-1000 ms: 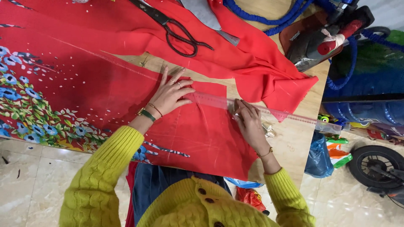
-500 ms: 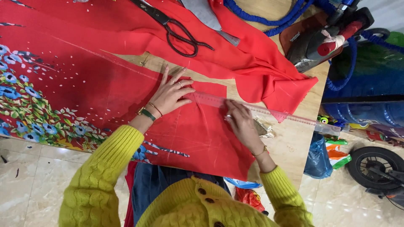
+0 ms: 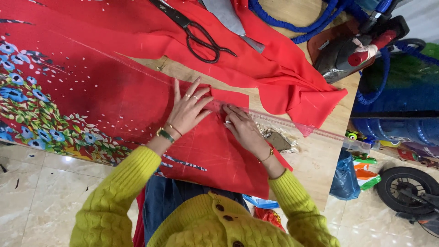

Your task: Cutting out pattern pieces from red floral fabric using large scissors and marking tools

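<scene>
A red fabric (image 3: 114,96) with a blue and green flower border lies spread over the wooden table (image 3: 315,160). A long clear ruler (image 3: 320,131) lies across it, slanting down to the right. My left hand (image 3: 188,109) presses flat on the ruler's left end, fingers spread. My right hand (image 3: 242,127) rests just to its right, fingertips bunched at the ruler's edge. Whether they pinch something small is hidden. Faint pale lines show on the fabric near the table's front edge.
Black scissors (image 3: 196,32) lie on the fabric at the back. A steam iron (image 3: 352,50) with a blue hose (image 3: 283,20) sits at the back right. A crumpled foil scrap (image 3: 276,139) lies by my right wrist. A blue barrel (image 3: 402,130) and a wheel (image 3: 407,192) stand to the right.
My right hand has slid left along the ruler, close up to my left hand. The left hand has stayed flat in the same place.
</scene>
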